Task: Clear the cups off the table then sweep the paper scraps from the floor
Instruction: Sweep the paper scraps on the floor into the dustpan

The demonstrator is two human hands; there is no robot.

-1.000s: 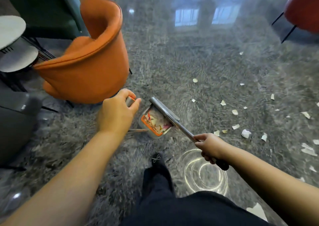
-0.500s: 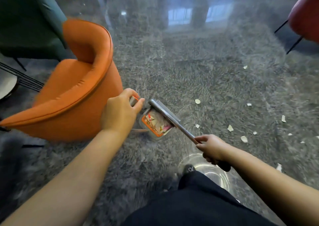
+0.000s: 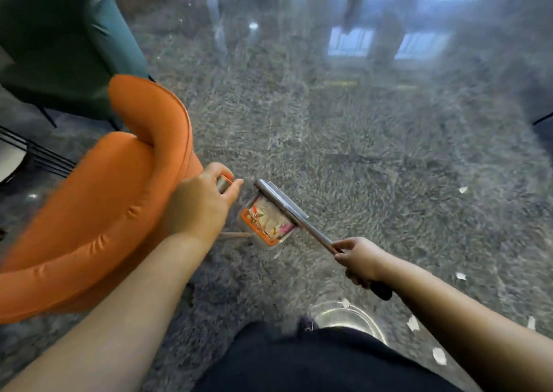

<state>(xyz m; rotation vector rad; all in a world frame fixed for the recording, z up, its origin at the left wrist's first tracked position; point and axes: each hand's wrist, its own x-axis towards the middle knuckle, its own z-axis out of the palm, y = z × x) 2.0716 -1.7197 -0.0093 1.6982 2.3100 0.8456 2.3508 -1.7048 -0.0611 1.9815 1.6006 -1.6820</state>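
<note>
Orange chair point(image 3: 98, 212) at left crowds left hand point(image 3: 199, 206), fingers gripping a handle end point(image 3: 223, 183); right hand point(image 3: 360, 261) grips broom handle point(image 3: 294, 216); scraps point(image 3: 460, 276) lower right

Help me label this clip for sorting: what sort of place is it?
Probably a lounge or lobby: a rounded orange upholstered armchair beside a dark green armchair, on glossy grey stone flooring that reflects large windows.

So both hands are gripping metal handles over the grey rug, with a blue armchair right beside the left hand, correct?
Not quite: the armchair beside the left hand is orange, as the head view shows. The rest stands: left hand and right hand each grip a metal handle over the grey rug.
</note>
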